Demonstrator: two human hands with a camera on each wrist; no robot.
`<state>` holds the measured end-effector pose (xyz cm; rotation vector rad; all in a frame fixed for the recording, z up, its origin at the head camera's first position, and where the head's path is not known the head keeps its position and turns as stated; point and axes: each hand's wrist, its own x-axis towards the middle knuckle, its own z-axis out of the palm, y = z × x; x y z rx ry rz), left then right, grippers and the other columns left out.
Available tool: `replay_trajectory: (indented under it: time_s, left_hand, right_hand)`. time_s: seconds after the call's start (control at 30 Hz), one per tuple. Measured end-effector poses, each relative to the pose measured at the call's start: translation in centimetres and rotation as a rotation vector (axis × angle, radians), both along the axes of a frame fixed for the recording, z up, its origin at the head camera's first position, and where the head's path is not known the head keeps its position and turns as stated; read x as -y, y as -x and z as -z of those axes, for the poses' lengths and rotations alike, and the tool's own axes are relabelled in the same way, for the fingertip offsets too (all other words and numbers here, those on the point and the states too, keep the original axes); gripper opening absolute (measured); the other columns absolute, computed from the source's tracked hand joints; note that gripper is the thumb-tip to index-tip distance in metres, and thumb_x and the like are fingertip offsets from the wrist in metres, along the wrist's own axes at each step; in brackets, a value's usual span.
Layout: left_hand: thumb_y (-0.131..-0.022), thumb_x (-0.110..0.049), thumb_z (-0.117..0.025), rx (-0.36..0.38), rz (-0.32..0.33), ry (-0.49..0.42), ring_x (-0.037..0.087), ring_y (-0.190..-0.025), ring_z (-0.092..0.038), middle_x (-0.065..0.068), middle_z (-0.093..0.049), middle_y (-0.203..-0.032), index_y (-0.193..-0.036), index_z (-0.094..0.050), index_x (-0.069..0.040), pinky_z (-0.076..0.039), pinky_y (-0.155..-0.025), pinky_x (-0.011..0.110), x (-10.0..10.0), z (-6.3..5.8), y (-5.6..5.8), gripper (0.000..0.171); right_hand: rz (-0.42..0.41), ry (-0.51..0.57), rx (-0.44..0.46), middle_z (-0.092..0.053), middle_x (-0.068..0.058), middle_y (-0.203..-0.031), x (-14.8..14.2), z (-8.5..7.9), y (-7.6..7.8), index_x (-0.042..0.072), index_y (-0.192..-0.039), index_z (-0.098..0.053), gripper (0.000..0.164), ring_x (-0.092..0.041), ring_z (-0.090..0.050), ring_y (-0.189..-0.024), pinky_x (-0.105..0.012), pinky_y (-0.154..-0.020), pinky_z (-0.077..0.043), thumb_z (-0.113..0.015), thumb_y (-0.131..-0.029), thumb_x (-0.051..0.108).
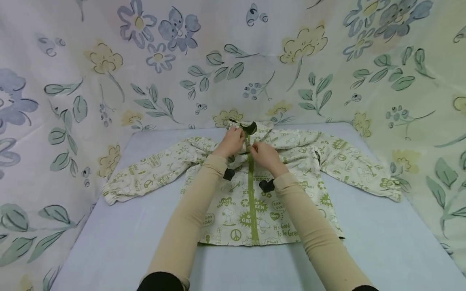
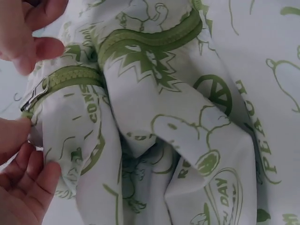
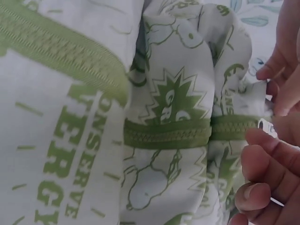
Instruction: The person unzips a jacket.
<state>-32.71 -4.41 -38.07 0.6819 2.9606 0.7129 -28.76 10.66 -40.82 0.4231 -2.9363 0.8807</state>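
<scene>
Partly hidden, left hand [image 1: 232, 141] pinching jacket [image 1: 236, 198], right hand [image 1: 265, 157] curled (its grip unclear)

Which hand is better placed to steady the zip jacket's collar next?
Likely the left hand: in the head view it is nearer the collar; its wrist view shows its fingers beside the zipper pull. The right hand sits lower on the zip jacket, nearer the hem.

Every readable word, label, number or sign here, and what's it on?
"CONSERVE": jacket
"ERGY": jacket, start unclear
"GREEN": jacket
"Good To Be Gre": jacket, end covered
"LOVE": jacket
"DAY": jacket
"PEAC": jacket, ending unclear
Peace symbol: jacket
Other jacket lettering: folded, covered, too small or blurred. No readable numbers.
</scene>
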Motion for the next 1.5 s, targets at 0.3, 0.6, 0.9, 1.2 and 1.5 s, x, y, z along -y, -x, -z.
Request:
replay_trajectory:
  time_s: [0.3, 0.6, 0.9, 1.2, 1.5]
  left_hand:
    - [-0.101, -0.011, -0.033, -0.021, 0.086, -0.127, 0.02, -0.071, -0.04, 0.01, -0.045, -0.084, -0.095, -0.045, -0.004, -0.036, -0.063, 0.031, 0.2, -0.9, -0.5, 0.015]
    - [-0.101, -0.011, -0.034, -0.01, 0.114, -0.153, 0.021, -0.077, -0.043, 0.01, -0.045, -0.092, -0.099, -0.044, -0.003, -0.039, -0.066, 0.033, 0.2, -1.7, -1.1, 0.013]
    - [-0.101, -0.01, -0.036, -0.028, 0.1, -0.172, 0.02, -0.076, -0.043, 0.009, -0.045, -0.09, -0.099, -0.044, -0.004, -0.039, -0.064, 0.031, 0.6, -2.3, -1.4, 0.01]
    - [-0.101, -0.011, -0.037, -0.072, 0.126, -0.194, 0.02, -0.076, -0.045, 0.008, -0.048, -0.092, -0.101, -0.045, -0.005, -0.04, -0.066, 0.031, 1.1, -2.2, -1.3, 0.01]
    - [-0.101, -0.011, -0.036, -0.128, 0.081, -0.27, 0.019, -0.085, -0.045, 0.008, -0.048, -0.1, -0.105, -0.047, -0.004, -0.041, -0.072, 0.03, 1.5, -2.3, -1.1, 0.014]
  right_hand:
    - [0.005, 0.082, 0.022, -0.044, -0.006, -0.058, 0.5, -0.4, 0.5, 0.008, -0.074, -0.05, 0.039, -0.016, -0.035, -0.045, -0.029, -0.041, -0.031, -0.038, -0.101, 0.033]
    - [0.075, 0.192, 0.055, -0.047, -0.008, -0.061, 0.8, -0.8, 0.4, 0.005, -0.089, -0.055, 0.043, -0.018, -0.038, -0.046, -0.03, -0.042, -0.033, -0.033, -0.101, 0.04]
    - [0.047, 0.421, -0.018, -0.052, -0.011, -0.07, 0.7, -0.8, 0.2, 0.004, -0.096, -0.058, 0.035, -0.02, -0.043, -0.051, -0.031, -0.046, -0.037, -0.043, -0.099, 0.036]
    - [0.023, 0.665, 0.061, -0.044, -0.007, -0.058, 0.5, -1.0, 0.4, -0.002, -0.099, -0.061, 0.041, -0.017, -0.037, -0.048, -0.031, -0.047, -0.034, -0.047, -0.097, 0.036]
    - [0.002, 0.667, 0.148, -0.042, -0.003, -0.057, 0.6, -2.4, -0.8, -0.001, -0.096, -0.059, 0.03, -0.009, -0.033, -0.043, -0.028, -0.044, -0.031, -0.044, -0.1, 0.025]
